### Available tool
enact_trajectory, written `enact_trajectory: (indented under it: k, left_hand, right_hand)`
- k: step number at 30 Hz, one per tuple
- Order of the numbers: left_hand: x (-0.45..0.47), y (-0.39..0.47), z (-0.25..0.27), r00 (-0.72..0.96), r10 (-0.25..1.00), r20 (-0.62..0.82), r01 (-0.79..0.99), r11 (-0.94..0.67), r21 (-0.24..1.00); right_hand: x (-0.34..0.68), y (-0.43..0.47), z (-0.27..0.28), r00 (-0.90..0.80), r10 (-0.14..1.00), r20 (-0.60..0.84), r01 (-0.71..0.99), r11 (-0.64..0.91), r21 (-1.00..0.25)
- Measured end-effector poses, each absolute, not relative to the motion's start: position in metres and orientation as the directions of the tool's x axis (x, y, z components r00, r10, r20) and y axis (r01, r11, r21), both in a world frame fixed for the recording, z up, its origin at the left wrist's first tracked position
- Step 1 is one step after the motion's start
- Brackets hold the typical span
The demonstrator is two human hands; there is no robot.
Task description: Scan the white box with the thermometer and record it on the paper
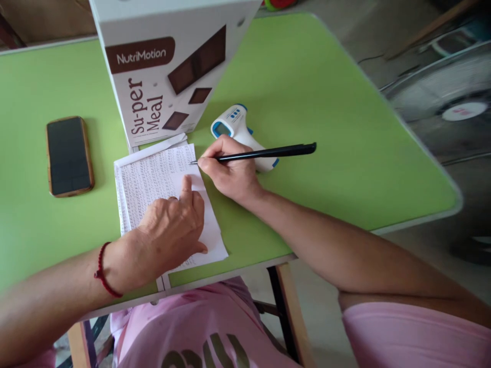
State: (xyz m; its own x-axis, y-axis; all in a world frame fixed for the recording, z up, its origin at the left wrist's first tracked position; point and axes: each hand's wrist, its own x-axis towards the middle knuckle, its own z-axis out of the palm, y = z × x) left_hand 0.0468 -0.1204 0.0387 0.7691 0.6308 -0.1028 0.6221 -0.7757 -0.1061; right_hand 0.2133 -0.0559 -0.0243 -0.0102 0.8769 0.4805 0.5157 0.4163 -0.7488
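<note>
My right hand (232, 171) pinches a black pen (274, 152). The pen's tip is at the right edge of a sheet of paper (153, 174) covered in rows of handwriting. On the same sheet rests my left hand (171, 225), index finger stretched out towards the pen tip, thumb apart and the other fingers partly bent; it grips nothing. A folded strip lies along the top of the paper, and more sheets show beneath it on the left. Just behind my right hand lies a white and blue infrared thermometer (240, 128), partly covered by the hand.
A tall white NutriMotion box (146, 92) stands on the green table (299, 102) just beyond the paper. To the left lies a phone (69, 156) with a dark screen in a brown case. A fan (452, 102) stands beyond the table's right edge.
</note>
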Motion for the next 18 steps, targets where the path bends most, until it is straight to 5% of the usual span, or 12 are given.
enact_trajectory:
  k: [18]
  left_hand:
    - [0.0464,-0.1213,0.0364,0.757,0.644,-0.111,0.639,-0.765,-0.081]
  right_hand:
    - [0.2131,-0.0548,-0.0222,-0.002,0.870,0.493,0.458,0.439,-0.773]
